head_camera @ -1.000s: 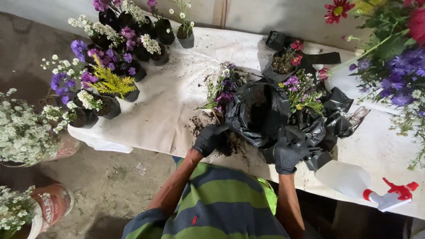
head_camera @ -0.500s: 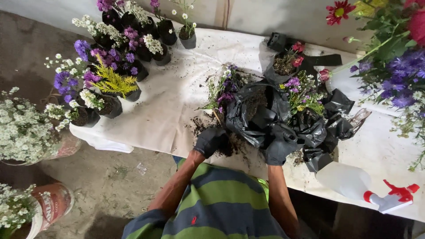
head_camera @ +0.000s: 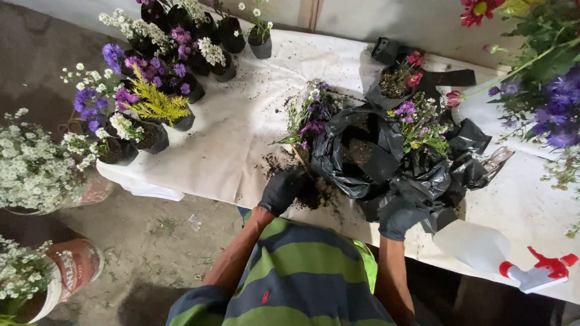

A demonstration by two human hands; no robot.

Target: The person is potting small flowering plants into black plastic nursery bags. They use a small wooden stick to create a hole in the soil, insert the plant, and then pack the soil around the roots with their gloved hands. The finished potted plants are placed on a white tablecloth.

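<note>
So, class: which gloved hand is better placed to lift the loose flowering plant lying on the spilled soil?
Left. The left hand rests on the spilled soil at the base of the loose flowering plant; the right hand is at the black plastic bag, farther away.

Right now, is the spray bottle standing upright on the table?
No, the spray bottle lies on its side on the white table cover, red trigger pointing right.
</note>
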